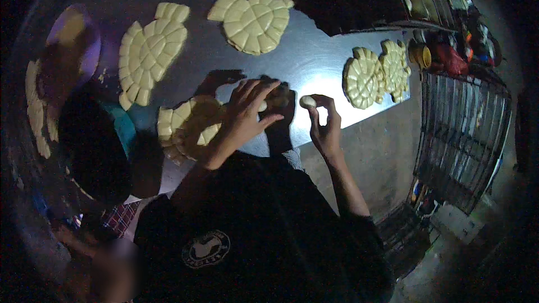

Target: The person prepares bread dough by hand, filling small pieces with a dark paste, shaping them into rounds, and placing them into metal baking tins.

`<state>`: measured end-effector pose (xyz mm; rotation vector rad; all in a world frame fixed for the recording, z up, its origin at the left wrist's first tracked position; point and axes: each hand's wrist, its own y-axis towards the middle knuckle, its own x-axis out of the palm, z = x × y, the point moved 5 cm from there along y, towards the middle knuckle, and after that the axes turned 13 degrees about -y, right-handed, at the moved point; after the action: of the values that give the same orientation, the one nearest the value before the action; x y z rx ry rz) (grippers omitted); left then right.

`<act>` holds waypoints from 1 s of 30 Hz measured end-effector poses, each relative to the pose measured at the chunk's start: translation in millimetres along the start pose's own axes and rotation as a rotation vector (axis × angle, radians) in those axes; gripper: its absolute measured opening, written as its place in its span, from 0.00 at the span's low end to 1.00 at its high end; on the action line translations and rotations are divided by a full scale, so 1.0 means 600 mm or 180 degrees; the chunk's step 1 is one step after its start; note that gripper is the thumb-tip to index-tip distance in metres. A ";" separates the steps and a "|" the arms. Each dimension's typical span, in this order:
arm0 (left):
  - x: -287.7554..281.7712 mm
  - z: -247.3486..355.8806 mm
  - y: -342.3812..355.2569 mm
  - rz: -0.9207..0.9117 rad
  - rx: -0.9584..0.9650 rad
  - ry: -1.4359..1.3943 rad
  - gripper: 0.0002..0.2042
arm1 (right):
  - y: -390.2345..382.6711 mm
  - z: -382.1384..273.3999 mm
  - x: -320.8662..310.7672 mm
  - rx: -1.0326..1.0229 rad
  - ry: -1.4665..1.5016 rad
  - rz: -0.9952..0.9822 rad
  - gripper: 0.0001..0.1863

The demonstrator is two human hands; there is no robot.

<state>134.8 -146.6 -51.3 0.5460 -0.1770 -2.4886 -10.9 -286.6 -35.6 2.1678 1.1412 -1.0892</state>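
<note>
My right hand point(327, 126) pinches a small dough ball point(307, 101) between thumb and fingertips over the brightly lit part of the metal table point(314, 45). My left hand point(247, 106) is open, palm down, its fingers stretched and its thumb apart. Another pale dough ball point(262, 106) shows in the gap between that thumb and the fingers; whether it touches the hand is hidden. Under my left forearm lies a scored dough shape point(178, 120), partly in shadow. Ahead of my hands is a round dough piece point(257, 21) cut into segments, with small lobes at its edge.
More scored dough pieces lie on the table at left point(152, 53) and right point(364, 78). A round bowl point(92, 50) stands far left. Another person point(115, 269) is at lower left. A dark rack point(432, 0) rises at upper right, with a metal grate point(463, 134) beyond the table edge.
</note>
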 end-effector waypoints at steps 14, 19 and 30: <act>0.080 0.011 0.027 -0.0538 0.0101 0.1111 0.27 | 0.014 0.069 0.043 -0.1017 -0.0457 -0.0187 0.20; 0.091 0.037 0.024 -0.0591 0.0110 0.1371 0.28 | 0.149 0.226 -0.088 -0.0338 -0.1437 0.0988 0.17; 0.063 0.143 -0.054 0.1324 -0.0610 0.1293 0.16 | 0.207 0.212 -0.186 -0.1405 -0.0171 0.0938 0.13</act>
<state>54.0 -141.3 5.5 0.8241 0.0986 -1.9236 -1.2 -495.0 -14.9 1.8692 0.8992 -0.6862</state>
